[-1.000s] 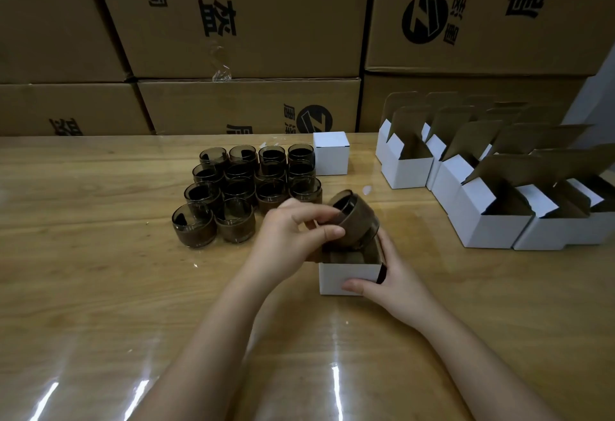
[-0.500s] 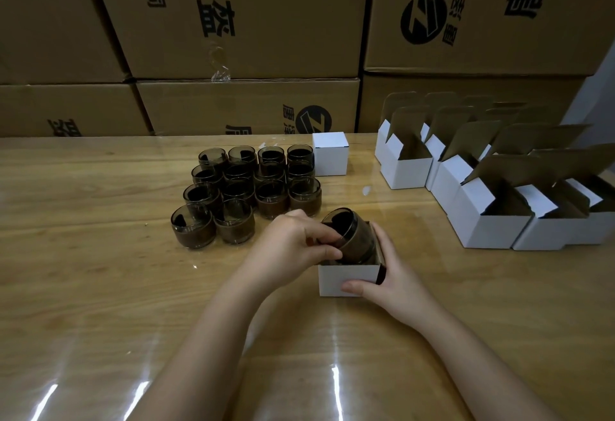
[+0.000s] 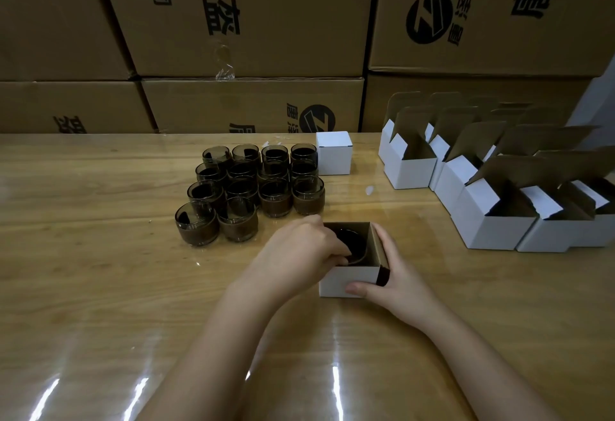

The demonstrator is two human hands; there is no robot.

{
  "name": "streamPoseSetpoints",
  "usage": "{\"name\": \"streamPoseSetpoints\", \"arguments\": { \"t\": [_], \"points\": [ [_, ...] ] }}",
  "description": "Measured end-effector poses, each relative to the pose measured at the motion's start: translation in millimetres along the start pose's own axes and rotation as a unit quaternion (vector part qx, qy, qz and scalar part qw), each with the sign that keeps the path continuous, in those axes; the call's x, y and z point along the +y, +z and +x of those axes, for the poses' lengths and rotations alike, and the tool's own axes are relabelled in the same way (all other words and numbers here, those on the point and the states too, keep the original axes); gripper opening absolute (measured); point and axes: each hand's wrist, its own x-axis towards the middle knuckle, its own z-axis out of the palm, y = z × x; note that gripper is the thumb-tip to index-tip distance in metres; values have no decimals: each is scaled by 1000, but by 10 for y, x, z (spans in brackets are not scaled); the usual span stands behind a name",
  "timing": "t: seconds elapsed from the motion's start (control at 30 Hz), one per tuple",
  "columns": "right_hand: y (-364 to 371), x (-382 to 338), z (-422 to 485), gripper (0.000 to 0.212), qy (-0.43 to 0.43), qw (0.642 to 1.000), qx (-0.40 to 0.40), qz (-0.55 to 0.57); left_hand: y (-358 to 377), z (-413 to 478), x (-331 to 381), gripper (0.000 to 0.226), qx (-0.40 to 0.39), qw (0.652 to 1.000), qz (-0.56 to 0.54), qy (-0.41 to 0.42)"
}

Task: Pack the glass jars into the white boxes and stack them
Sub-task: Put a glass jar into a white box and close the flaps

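Note:
A small white box (image 3: 336, 282) stands open on the wooden table (image 3: 100, 287) in front of me. A dark glass jar (image 3: 353, 243) sits low inside it. My left hand (image 3: 299, 251) reaches into the box from the left, its fingers curled round the jar's rim. My right hand (image 3: 386, 279) holds the box, thumb on the front wall and fingers along the right side. Several dark glass jars (image 3: 253, 187) stand in rows behind the box to the left. One closed white box (image 3: 333, 153) stands at the back beside them.
Several open white boxes (image 3: 489, 217) with raised brown flaps are grouped at the right side of the table. Large brown cartons (image 3: 253, 21) are stacked like a wall along the table's far edge.
The jar was tilted above the box mouth in my left hand; it has gone down inside the box. My right hand kept its hold on the box.

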Motion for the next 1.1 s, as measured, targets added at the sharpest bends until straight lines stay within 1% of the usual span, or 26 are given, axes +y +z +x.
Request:
{"name": "streamPoseSetpoints", "arguments": {
  "t": [0.13, 0.2, 0.27, 0.43, 0.6, 0.73, 0.8, 0.83, 0.87, 0.93, 0.97, 1.0, 1.03, 1.1],
  "points": [
    [2, 7, 5, 111, 1, 1000, 2, 6, 14, -6, -21, 22, 12, 1000, -4, 6],
    [4, 8, 1, 107, -2, 1000, 2, 8, 16, -5, -29, 23, 15, 1000, 11, 12],
    [6, 10, 3, 108, -2, 1000, 3, 8, 29, 1, -39, 24, 17, 1000, 20, 11],
    [8, 22, 11, 114, -1, 1000, 4, 7, 43, 13, -54, 27, -2, 999, -15, -29],
    [0, 21, 12, 111, -7, 1000, 5, 8, -59, -15, -37, 18, 19, 999, -34, -8],
    [4, 23, 8, 118, -7, 1000, 6, 4, -64, -33, -37, 25, -11, 1000, 21, -7],
    [5, 30, 12, 117, -7, 1000, 6, 4, -75, -32, -45, 27, -14, 999, 28, -2],
    [1, 38, 14, 116, -6, 1000, 5, 6, -93, -34, -54, 30, -4, 1000, 23, 1],
    [-6, 46, 16, 115, -5, 1000, 2, 10, -109, -38, -77, 33, 23, 1000, 16, -2],
    [-18, 52, 13, 112, -3, 1000, -2, 15, -117, -49, -190, 35, 112, 993, 9, -38],
    [-24, 53, 9, 111, -2, 1000, -2, 18, -113, -67, -266, 31, 138, 987, 10, -76],
    [-27, 54, 7, 111, -2, 1000, 0, 21, -96, -87, -349, 26, 136, 984, 19, -118],
    [-29, 55, 6, 112, -2, 1000, 4, 25, -64, -107, -432, 21, 107, 982, 27, -155],
    [-29, 56, 5, 113, -3, 1000, 11, 27, 37, -133, -569, 14, 16, 979, 2, -204]
  ]
}}
